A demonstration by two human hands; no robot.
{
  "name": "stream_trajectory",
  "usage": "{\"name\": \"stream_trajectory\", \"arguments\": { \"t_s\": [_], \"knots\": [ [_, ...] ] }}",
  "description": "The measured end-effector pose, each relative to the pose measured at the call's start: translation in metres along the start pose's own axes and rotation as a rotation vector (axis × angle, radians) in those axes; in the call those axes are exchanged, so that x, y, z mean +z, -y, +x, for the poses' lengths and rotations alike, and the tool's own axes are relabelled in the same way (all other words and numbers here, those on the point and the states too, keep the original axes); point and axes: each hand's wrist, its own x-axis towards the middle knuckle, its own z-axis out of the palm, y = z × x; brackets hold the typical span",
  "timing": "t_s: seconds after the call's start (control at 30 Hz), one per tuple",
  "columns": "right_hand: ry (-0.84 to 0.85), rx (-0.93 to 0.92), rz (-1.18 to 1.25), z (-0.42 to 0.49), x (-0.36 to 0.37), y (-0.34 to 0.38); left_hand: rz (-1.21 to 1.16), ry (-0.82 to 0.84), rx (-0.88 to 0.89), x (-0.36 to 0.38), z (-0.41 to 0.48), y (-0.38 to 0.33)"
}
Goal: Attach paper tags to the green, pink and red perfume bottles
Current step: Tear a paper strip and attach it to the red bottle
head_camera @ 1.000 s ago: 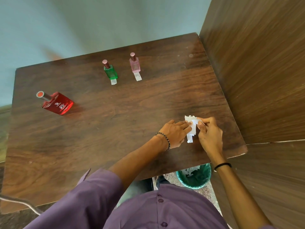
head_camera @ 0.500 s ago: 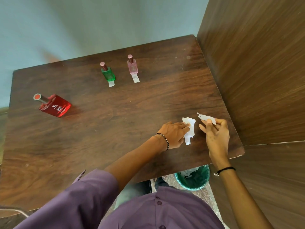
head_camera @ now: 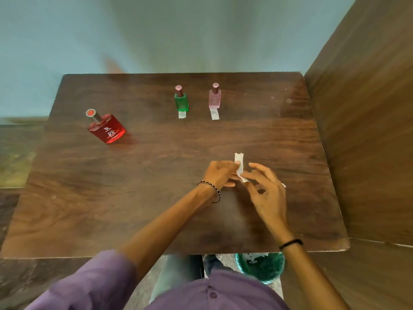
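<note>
Three small glass perfume bottles sit on the dark brown wooden bench (head_camera: 134, 198). The red square bottle (head_camera: 106, 129) is at the left of the frame, tipped to one side, with no tag. The green bottle (head_camera: 181, 101) and the pink bottle (head_camera: 215, 98) stand upright near the top middle, each with a little white paper tag (head_camera: 182, 114) touching its bottom. Lower right of the middle, the left hand (head_camera: 220, 173) pinches a white paper strip (head_camera: 240, 166) in a closed grip. The right hand (head_camera: 267, 193) touches the strip's lower end, fingers loosely curled. A green bin (head_camera: 262, 268) sits below the bench edge.
</note>
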Motion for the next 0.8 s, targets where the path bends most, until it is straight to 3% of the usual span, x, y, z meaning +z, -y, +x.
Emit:
{"name": "stream_trajectory", "arguments": {
  "t_s": [0.43,0.8],
  "knots": [
    [0.287,-0.135,0.001,0.081,0.099,0.073,-0.313,-0.315,0.086,-0.129,0.001,-0.001],
    [0.571,-0.17,0.094,0.14,0.207,0.146,-0.478,-0.528,0.157,-0.185,-0.001,0.013]
  ]
}}
